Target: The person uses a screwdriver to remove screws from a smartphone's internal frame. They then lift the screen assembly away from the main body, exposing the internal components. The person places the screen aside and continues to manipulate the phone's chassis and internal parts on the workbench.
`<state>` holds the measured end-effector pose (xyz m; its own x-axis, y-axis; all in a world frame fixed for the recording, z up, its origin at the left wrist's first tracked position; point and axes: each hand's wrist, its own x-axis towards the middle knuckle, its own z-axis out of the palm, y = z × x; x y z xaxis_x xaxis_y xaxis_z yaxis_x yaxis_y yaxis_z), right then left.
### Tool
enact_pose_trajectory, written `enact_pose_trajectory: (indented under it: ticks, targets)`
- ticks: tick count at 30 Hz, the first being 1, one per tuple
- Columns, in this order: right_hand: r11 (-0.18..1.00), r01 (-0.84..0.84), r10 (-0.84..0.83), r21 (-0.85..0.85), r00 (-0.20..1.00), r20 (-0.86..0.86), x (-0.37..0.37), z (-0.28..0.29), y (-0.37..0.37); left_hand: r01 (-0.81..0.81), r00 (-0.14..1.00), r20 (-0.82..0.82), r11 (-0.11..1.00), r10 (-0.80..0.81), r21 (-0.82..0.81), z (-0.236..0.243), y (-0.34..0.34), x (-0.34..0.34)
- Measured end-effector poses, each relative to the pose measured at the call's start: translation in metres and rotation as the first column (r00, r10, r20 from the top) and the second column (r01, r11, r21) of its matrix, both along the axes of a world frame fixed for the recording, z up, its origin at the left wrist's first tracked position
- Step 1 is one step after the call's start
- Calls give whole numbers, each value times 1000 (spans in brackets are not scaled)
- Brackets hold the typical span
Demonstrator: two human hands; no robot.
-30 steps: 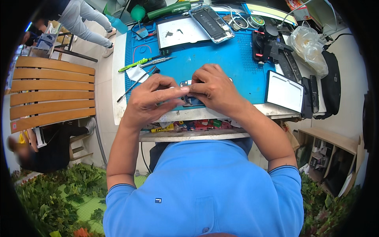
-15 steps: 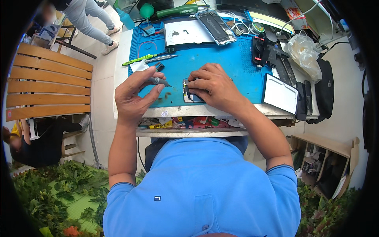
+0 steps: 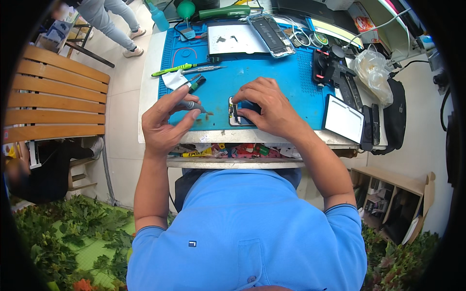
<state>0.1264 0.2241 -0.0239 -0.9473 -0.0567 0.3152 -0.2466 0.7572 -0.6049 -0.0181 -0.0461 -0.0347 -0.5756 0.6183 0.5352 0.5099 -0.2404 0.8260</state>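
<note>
Head view: left hand [image 3: 160,123] grips a tool [image 3: 193,105] (grey, thin-tipped).

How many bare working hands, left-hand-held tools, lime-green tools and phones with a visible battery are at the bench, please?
Bare hands: 2 (left hand, right hand)
Held grey tool: 1
Lime-green tool: 1
Phone with visible battery: 1
Total: 5

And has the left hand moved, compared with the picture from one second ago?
Yes. Judged against the blue mat, the left hand has moved to the left, away from the right hand.
</note>
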Motion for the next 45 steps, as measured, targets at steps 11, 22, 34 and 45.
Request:
enact_pose_trajectory:
  ticks: [11, 22, 34, 45]
  targets:
    - [999, -13, 12, 31, 999, 31, -2, 3, 3, -34, 966, -256, 999, 30, -11, 2, 39, 20]
    - [1000, -16, 16, 24, 1000, 18, -1, 0, 3, -34, 964, -267, 998, 20, -50, 2, 40, 22]
    - [1000, -8, 9, 23, 1000, -28, 0, -4, 3, 2, 948, -307, 969, -80, -248, 23, 43, 23]
    - [999, -18, 19, 33, 999, -31, 0, -4, 4, 97, 951, -256, 953, -174, -287, 37, 45, 14]
